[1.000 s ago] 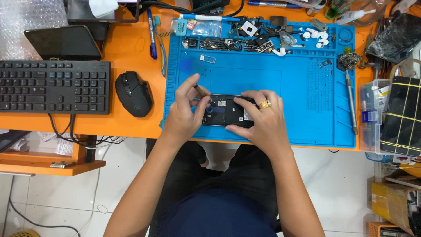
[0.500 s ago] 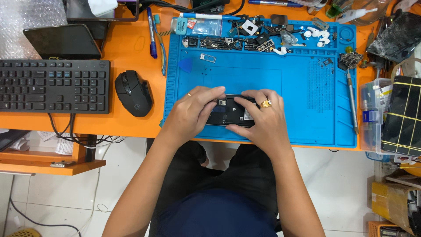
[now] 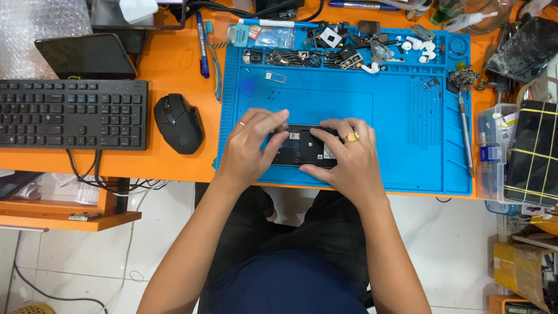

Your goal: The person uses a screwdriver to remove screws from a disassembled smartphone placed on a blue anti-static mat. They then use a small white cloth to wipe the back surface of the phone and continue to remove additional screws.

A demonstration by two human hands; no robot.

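Two hands [image 3: 250, 148] [image 3: 343, 157] grip opened black phone [image 3: 302, 148].

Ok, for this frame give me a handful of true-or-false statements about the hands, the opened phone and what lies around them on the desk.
1. Both hands rest on the opened black phone. True: the left hand and right hand both touch it.
2. The phone lies on the bare orange desk. False: it lies on the blue silicone work mat.
3. The black computer mouse sits between the black keyboard and the mat. True.
4. The right hand holds a screwdriver. False: its fingers press on the phone, and the metal-handled screwdriver lies untouched at the mat's right edge.
5. A ring shows on each hand. True.
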